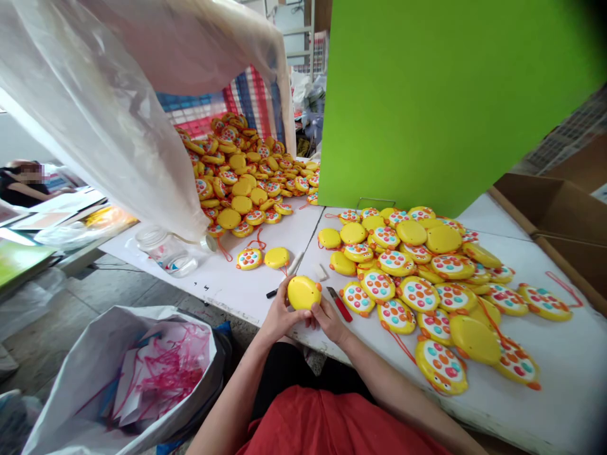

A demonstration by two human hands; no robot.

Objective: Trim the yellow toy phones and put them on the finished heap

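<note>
A yellow toy [303, 292] with an orange tip is held over the table's front edge, its plain back facing up. My left hand [279, 317] is closed around its left side. My right hand [328, 321] has its fingers pressed to the lower right edge of the same toy. Just right of it lies a red utility knife [340, 306]. Behind the held toy are a white pen-like stick [294, 263] and a small white block [321, 272]. Two more toys lie to the left rear, a button-faced toy [249, 258] and a back-up toy [277, 258].
Many similar toys [420, 294] are heaped on the right, others [241, 183] spill from a striped bag [256, 95]. A clear jar [165, 249] lies at left. A green board [427, 101] stands behind; a white sack [71, 404] sits below. A person [23, 183] is far left.
</note>
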